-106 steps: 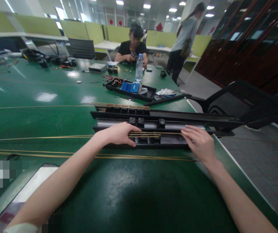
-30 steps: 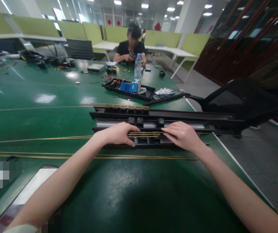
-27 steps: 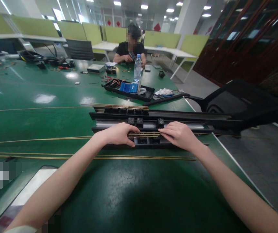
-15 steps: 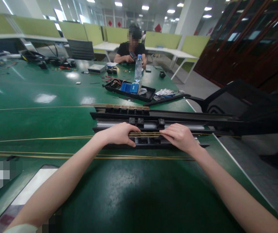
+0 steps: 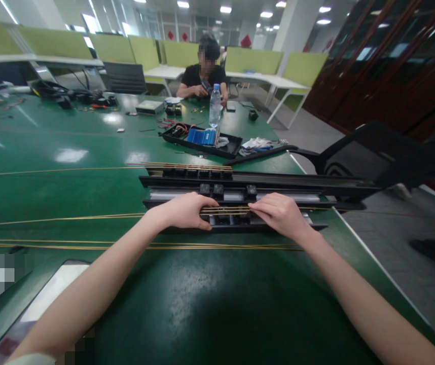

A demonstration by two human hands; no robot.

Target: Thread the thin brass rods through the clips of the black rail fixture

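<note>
Black rails lie side by side across the green table, with small black blocks set along them. Thin brass-coloured rods run lengthwise over the nearest rail. My left hand rests at this rail with thumb and fingers spread apart around the rods; whether it grips any is not clear. To its right, my right hand pinches a rod between thumb and fingertips. More rods lie on the table in front of the rails, and others lie on top of the far rail.
Behind the rails are a black tray with blue parts, a water bottle and a cloth. A person sits across the table. A black chair stands at the right edge. A flat device lies lower left.
The view has shifted very slightly. Both hands keep nearly the same place and pose at the rods. The chair at the right has turned a little.
</note>
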